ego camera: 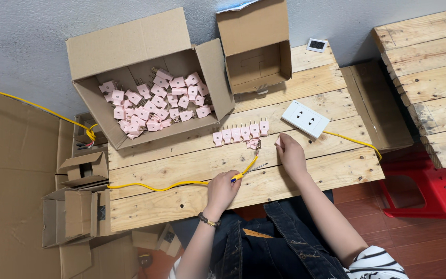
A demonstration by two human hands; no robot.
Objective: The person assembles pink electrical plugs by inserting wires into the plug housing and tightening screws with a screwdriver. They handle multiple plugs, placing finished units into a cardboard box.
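A: Closest in is the denim lap [280, 243], then the left hand [222, 190]. What's it doing?

B: It's closed around a yellow probe [243, 172] on a yellow cable [156, 185], tip touching a pink plug [253, 144] on the wooden table [181, 201].

A: And further right?

B: The right hand [289, 155] has its fingers curled, pinching something pink at the fingertips (too small to tell more). Just beyond it lies a row of pink plugs [240, 132], with a white socket [305, 119] to the right.

A: The big box [145, 77]?

B: Open at the table's back left, full of pink plugs.
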